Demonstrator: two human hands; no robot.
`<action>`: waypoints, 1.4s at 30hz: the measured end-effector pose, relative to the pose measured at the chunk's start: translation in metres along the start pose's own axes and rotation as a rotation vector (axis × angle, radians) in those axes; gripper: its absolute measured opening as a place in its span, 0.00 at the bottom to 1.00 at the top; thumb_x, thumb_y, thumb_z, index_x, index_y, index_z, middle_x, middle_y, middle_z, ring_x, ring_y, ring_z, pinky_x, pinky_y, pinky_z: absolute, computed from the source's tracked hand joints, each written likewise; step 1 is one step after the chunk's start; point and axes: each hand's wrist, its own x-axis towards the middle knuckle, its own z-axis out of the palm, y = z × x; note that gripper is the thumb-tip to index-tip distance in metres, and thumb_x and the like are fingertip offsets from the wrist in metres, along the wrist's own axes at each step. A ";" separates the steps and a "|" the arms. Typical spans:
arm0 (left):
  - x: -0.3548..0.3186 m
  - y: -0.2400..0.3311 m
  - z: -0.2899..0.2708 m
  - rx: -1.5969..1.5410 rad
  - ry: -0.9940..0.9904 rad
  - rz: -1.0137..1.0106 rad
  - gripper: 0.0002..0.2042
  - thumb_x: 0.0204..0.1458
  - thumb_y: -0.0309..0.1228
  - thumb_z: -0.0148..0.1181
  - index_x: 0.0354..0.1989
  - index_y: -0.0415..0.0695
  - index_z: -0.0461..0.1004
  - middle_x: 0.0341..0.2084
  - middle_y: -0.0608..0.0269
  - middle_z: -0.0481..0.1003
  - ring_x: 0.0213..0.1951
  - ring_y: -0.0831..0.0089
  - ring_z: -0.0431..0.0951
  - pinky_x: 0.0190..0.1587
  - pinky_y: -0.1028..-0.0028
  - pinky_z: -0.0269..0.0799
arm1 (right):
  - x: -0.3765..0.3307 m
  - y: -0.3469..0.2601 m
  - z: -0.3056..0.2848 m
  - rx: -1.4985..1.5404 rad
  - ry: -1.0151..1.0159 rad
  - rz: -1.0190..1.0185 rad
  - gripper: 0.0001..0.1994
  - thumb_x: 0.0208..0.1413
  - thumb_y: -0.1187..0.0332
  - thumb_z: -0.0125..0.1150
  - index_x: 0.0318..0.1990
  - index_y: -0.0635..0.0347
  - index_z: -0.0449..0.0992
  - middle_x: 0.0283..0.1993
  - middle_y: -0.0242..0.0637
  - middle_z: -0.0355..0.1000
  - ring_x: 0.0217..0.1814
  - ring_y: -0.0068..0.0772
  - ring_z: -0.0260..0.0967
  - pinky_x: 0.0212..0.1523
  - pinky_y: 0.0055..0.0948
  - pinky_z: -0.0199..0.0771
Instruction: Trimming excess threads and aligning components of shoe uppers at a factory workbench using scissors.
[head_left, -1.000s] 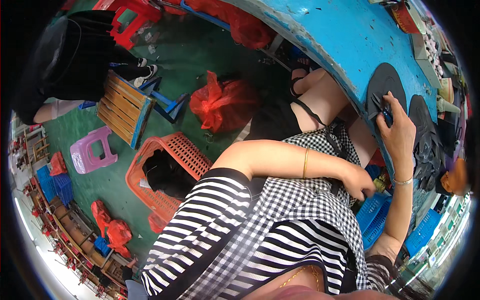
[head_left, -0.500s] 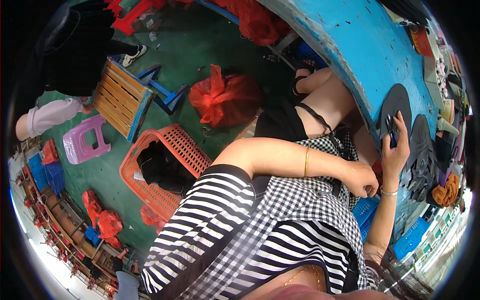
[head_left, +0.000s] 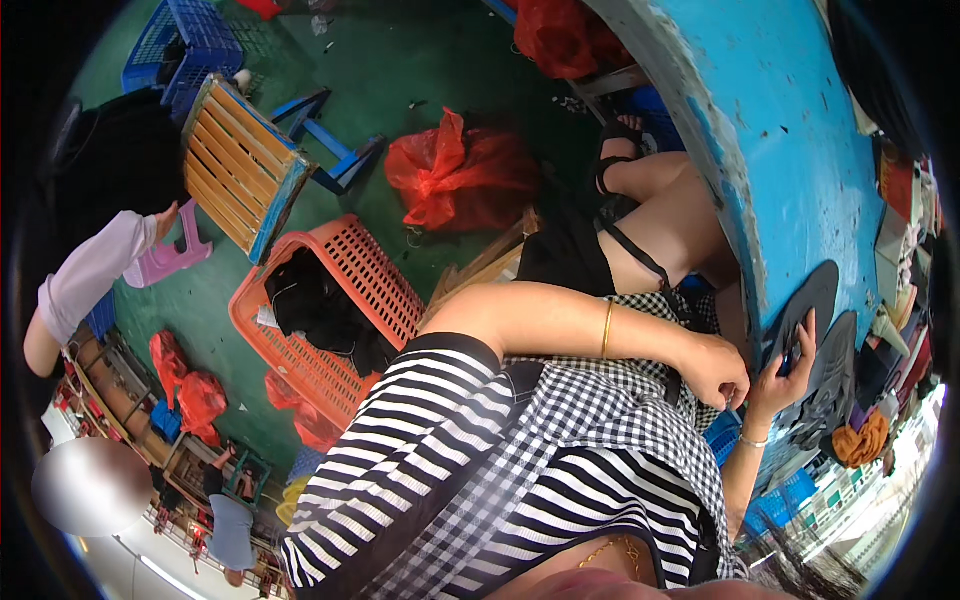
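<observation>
My left hand, below a gold bangle, is closed in front of the checked apron; whether anything small is in its fingers I cannot make out. At the edge of the blue table, my right hand is closed around a small dark, shiny metal tool, mostly covered by the fingers. Right behind those fingers is a flat black sole-shaped piece, its rounded end sticking up past them. More black pieces of that shape lie in a pile beside it on the table.
On the floor to my left stands an orange basket with black material inside. Beyond it are a wooden-slatted stool, a red plastic bag and a purple stool. A co-worker's pale sleeve reaches in at the far left.
The view has shifted somewhat. My right hand and the black piece are lower and closer to my left hand. The co-worker at the left has moved, and the purple stool is now partly covered.
</observation>
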 end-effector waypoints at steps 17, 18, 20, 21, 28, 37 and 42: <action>-0.090 0.048 -0.044 -0.313 0.050 0.048 0.13 0.57 0.34 0.58 0.47 0.42 0.76 0.40 0.57 0.80 0.44 0.64 0.80 0.47 0.64 0.72 | -0.003 -0.013 -0.019 -0.053 -0.086 0.048 0.17 0.56 0.82 0.45 0.54 0.67 0.66 0.68 0.51 0.62 0.69 0.45 0.60 0.65 0.36 0.63; -0.091 0.048 -0.044 -0.318 0.061 0.051 0.13 0.57 0.34 0.58 0.47 0.42 0.76 0.40 0.57 0.80 0.44 0.64 0.80 0.47 0.64 0.72 | -0.002 -0.014 -0.019 -0.078 -0.092 0.038 0.17 0.57 0.81 0.45 0.54 0.67 0.66 0.68 0.51 0.62 0.69 0.45 0.60 0.65 0.37 0.62; -0.093 0.047 -0.045 -0.303 0.074 0.037 0.13 0.57 0.35 0.58 0.47 0.42 0.76 0.40 0.57 0.80 0.44 0.64 0.80 0.47 0.65 0.72 | -0.001 -0.013 -0.020 -0.105 -0.107 0.021 0.16 0.58 0.79 0.46 0.54 0.67 0.66 0.68 0.50 0.62 0.69 0.45 0.60 0.66 0.37 0.61; -0.095 0.049 -0.047 -0.300 0.075 0.038 0.13 0.57 0.35 0.58 0.47 0.42 0.76 0.41 0.57 0.80 0.45 0.64 0.80 0.47 0.65 0.72 | -0.001 -0.014 -0.020 -0.108 -0.100 0.007 0.16 0.59 0.77 0.46 0.54 0.67 0.66 0.68 0.50 0.62 0.69 0.45 0.60 0.67 0.38 0.59; -0.101 0.048 -0.047 -0.295 0.099 0.056 0.14 0.57 0.35 0.58 0.48 0.42 0.76 0.41 0.57 0.80 0.45 0.64 0.80 0.48 0.65 0.72 | 0.001 -0.010 -0.022 -0.169 -0.101 -0.051 0.14 0.63 0.69 0.49 0.53 0.67 0.66 0.67 0.51 0.63 0.68 0.47 0.60 0.68 0.41 0.57; -0.105 0.049 -0.047 -0.311 0.105 0.066 0.14 0.57 0.35 0.58 0.48 0.42 0.76 0.40 0.57 0.81 0.45 0.64 0.80 0.48 0.66 0.72 | 0.001 -0.010 -0.022 -0.184 -0.094 -0.050 0.15 0.65 0.63 0.51 0.53 0.65 0.66 0.66 0.49 0.64 0.67 0.46 0.61 0.68 0.41 0.58; -0.108 0.051 -0.048 -0.319 0.096 0.066 0.14 0.56 0.35 0.58 0.48 0.42 0.76 0.40 0.57 0.81 0.45 0.64 0.80 0.48 0.66 0.72 | 0.001 -0.010 -0.022 -0.172 -0.088 -0.062 0.15 0.65 0.64 0.52 0.53 0.65 0.66 0.66 0.49 0.64 0.67 0.46 0.61 0.67 0.41 0.58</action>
